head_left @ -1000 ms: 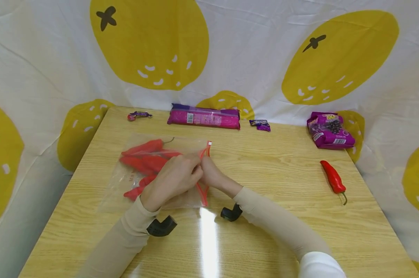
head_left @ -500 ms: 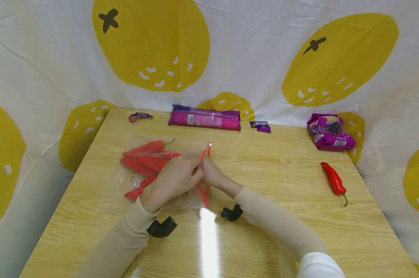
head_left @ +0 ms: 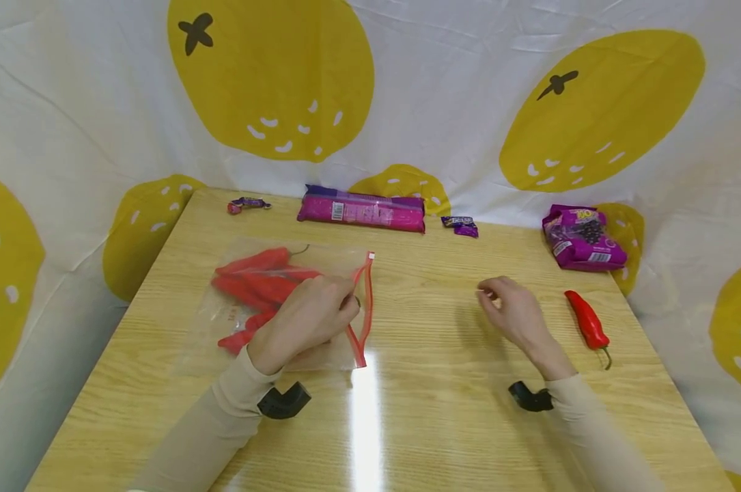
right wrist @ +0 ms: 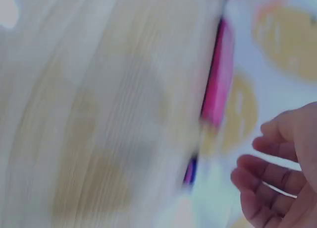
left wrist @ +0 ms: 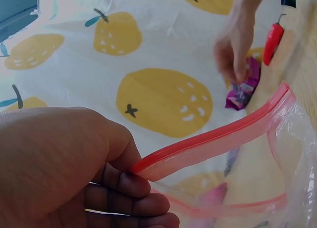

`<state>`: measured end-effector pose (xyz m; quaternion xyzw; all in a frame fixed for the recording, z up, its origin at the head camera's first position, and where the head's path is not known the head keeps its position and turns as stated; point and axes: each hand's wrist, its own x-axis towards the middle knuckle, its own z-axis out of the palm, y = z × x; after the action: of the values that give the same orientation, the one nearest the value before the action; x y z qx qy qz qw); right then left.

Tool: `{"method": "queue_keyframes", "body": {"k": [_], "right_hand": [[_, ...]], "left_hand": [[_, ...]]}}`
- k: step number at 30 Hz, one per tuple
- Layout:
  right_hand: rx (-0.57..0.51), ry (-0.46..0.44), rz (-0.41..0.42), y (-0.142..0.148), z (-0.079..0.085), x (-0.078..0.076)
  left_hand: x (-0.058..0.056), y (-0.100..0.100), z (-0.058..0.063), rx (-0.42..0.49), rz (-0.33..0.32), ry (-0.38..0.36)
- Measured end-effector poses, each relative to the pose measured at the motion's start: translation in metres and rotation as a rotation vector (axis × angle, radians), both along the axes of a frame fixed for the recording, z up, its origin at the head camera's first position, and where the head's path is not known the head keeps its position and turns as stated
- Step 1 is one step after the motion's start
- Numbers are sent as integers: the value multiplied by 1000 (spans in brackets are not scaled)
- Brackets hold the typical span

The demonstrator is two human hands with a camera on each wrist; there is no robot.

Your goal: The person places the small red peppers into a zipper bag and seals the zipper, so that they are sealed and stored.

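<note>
My left hand (head_left: 311,314) pinches the red-edged mouth of a clear zip bag (head_left: 207,342); the left wrist view shows thumb and forefinger on its red strip (left wrist: 213,143), and the mouth gapes. Inside the bag lie several red chili peppers (head_left: 253,287), partly covered by my left hand. My right hand (head_left: 518,318) is over the table to the right of the bag, fingers loosely bent, holding nothing; the right wrist view shows a gap between its thumb and fingers (right wrist: 267,178). Right of that hand, a single red chili pepper (head_left: 587,320) lies on the table.
Along the back edge of the wooden table (head_left: 431,410) lie a long purple-pink packet (head_left: 360,208), small wrapped candies (head_left: 250,203), more candies (head_left: 461,225) and a purple bag with a grape picture (head_left: 584,238). A fruit-patterned cloth (head_left: 438,89) hangs behind.
My right hand has let go of the bag's mouth and moved right, toward the lone chili pepper. The left hand stays at the bag, which has hardly moved.
</note>
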<state>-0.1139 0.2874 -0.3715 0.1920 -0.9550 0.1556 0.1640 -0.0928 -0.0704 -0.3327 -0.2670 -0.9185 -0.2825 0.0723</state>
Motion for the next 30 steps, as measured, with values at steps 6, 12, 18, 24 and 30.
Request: {"method": "queue_keyframes", "body": {"k": [6, 12, 18, 24, 30], "right_hand": [[101, 95, -352, 98, -5, 15], [224, -158, -628, 147, -8, 37], [277, -460, -682, 164, -10, 47], [270, -513, -668, 164, -8, 47], [208, -430, -645, 149, -2, 43]], "left_hand": [[-1, -1, -1, -10, 2, -1], [-2, -2, -1, -1, 0, 15], [-2, -2, -1, 2, -2, 12], [-2, -1, -1, 2, 1, 4], [-2, 0, 0, -1, 0, -7]]}}
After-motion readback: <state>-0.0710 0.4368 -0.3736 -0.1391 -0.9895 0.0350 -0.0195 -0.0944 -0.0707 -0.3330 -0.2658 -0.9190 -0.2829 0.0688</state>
